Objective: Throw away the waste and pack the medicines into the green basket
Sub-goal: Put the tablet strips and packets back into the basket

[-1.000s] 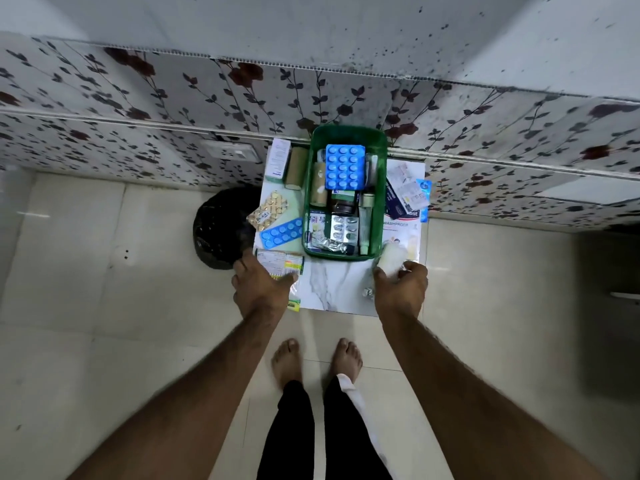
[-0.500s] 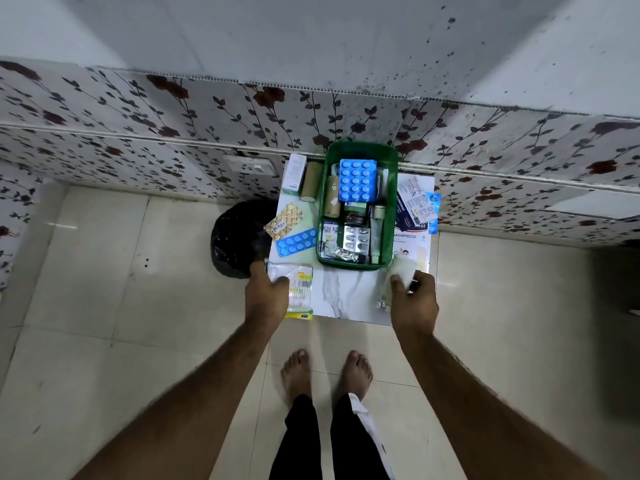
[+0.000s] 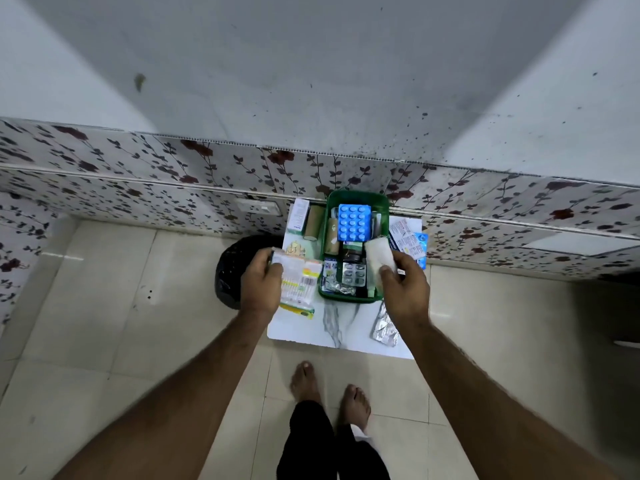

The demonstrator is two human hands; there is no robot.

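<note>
Green plastic basket point(image 3: 355, 199) on a small white marble-patterned table point(image 3: 304, 330); both hands loaded, mid-sort.

Left to right: black bin bag point(image 3: 232, 268) on the floor beside the table, likely placed for waste; left hand point(image 3: 261, 285) clamped on a flat white-and-orange medicine packet point(image 3: 299, 278), raised off the table; basket against the wall, part-filled, a blue blister strip point(image 3: 353, 222) on top; right hand point(image 3: 405, 289) pinching a white gauze-like wad point(image 3: 375, 258) over the basket's right rim, probably to drop in; silver foil strip point(image 3: 384, 327) unpacked at the table's right edge.
</note>
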